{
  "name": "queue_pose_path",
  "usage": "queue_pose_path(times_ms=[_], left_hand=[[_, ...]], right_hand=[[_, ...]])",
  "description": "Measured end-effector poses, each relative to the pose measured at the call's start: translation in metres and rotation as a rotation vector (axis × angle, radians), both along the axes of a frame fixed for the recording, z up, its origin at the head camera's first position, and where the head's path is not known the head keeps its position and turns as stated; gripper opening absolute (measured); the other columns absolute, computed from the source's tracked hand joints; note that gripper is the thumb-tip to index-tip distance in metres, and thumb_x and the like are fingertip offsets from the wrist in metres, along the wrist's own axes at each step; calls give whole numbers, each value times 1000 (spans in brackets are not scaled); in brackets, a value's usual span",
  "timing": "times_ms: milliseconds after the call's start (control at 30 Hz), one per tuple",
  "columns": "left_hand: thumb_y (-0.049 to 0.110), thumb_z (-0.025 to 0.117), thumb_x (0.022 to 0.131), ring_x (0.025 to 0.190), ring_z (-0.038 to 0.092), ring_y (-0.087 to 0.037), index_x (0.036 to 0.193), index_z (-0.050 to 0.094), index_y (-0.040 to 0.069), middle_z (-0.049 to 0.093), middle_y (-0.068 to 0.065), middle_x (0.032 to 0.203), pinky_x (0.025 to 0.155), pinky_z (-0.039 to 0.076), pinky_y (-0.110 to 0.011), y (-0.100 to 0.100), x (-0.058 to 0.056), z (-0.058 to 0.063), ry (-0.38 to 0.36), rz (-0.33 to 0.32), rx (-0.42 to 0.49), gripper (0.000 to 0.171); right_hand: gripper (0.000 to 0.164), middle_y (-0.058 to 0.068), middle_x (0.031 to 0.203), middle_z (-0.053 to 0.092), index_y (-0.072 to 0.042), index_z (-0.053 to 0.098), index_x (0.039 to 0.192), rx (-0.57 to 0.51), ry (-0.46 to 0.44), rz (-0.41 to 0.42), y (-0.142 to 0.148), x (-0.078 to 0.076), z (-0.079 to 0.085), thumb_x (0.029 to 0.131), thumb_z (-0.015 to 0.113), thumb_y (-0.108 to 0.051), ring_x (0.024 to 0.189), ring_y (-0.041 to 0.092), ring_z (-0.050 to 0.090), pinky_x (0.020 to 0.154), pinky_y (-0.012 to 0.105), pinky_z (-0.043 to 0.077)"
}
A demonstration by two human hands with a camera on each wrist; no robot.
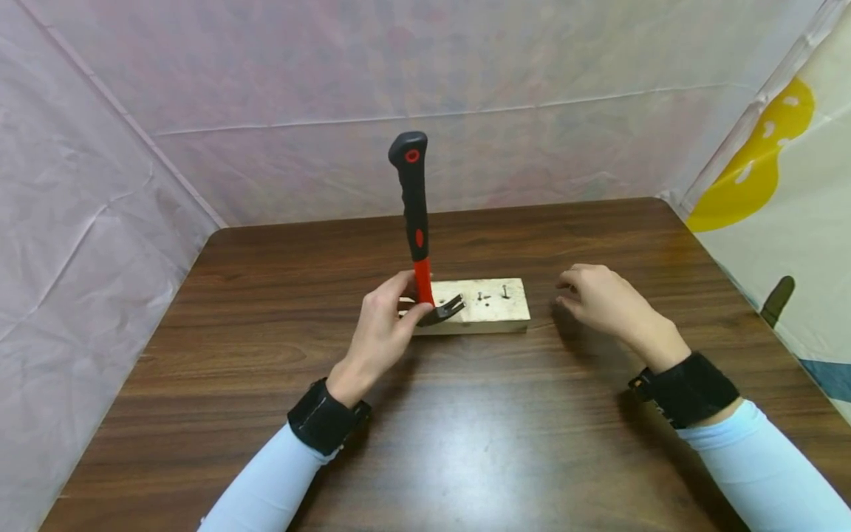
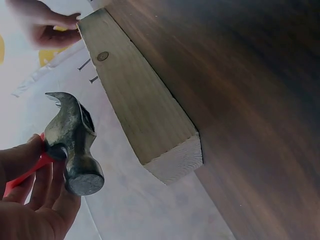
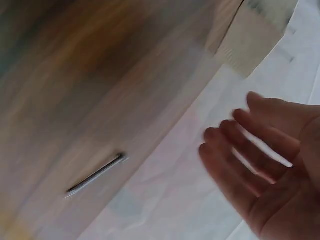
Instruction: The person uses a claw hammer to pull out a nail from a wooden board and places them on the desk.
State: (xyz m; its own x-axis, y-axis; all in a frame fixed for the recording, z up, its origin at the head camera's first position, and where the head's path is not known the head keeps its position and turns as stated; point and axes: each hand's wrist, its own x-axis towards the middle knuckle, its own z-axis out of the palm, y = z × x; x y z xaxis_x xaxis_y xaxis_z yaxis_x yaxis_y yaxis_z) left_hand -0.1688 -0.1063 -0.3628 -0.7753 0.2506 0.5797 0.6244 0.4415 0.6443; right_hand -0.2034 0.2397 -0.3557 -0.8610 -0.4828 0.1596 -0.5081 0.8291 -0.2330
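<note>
A claw hammer (image 1: 415, 207) with a black and red handle stands handle-up in my left hand (image 1: 377, 327). Thumb and fingers grip it by the red neck just above the metal head (image 2: 72, 132), over the left part of a pale wooden block (image 1: 495, 326). Several nails (image 1: 505, 292) stick up from the block's top toward its right end. To the right of the block, my right hand (image 1: 608, 307) hovers over the table with loosely bent fingers (image 3: 257, 155) and holds nothing. A loose nail (image 3: 95, 175) lies on the table in the right wrist view.
The brown wood-grain table (image 1: 266, 332) carries the block near its middle. Pale sheeting (image 1: 299, 89) hangs behind the table and on both sides, with a yellow printed patch (image 1: 744, 185) at the right. Black straps (image 1: 688, 389) circle both wrists.
</note>
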Motion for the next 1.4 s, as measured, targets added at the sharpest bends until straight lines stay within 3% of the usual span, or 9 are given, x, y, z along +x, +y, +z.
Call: queue_pose_path(times_ms=[133,400,833,1100,1400], left_hand=[[-3,80,86,91,69,-23,123,66,-3,71,-12,105,79,59,-47,0,-2,-1,8,5,1,39],[-4,79,87,90,69,-24,126,66,-2,71,-13,106,78,59,-47,0,-4,-3,8,16,-13,41],[-4,80,85,90,71,-24,130,65,-3,73,-14,109,81,59,-42,3,-9,-9,9,29,-36,47],[-3,81,85,89,70,-22,117,68,-1,73,-12,102,77,58,-38,5,-12,-7,9,42,-94,34],[-2,81,86,88,69,-22,120,69,-2,73,-13,103,75,58,-39,15,-19,1,-8,32,-170,36]], right_hand=[[15,12,100,70,0,75,103,-61,107,134,-19,9,-1,89,78,-1,87,29,70,74,44,59],[18,9,101,70,-2,76,102,-76,157,259,-43,21,-8,86,78,6,93,26,69,79,39,58],[17,8,98,69,-3,77,99,-29,212,272,-47,18,-18,85,79,6,92,26,66,77,39,58],[16,7,98,69,-3,78,98,-34,215,264,-47,18,-17,85,79,6,91,26,66,74,39,58],[15,6,92,68,-4,78,94,-35,222,265,-48,17,-17,84,80,6,86,25,65,71,39,58]])
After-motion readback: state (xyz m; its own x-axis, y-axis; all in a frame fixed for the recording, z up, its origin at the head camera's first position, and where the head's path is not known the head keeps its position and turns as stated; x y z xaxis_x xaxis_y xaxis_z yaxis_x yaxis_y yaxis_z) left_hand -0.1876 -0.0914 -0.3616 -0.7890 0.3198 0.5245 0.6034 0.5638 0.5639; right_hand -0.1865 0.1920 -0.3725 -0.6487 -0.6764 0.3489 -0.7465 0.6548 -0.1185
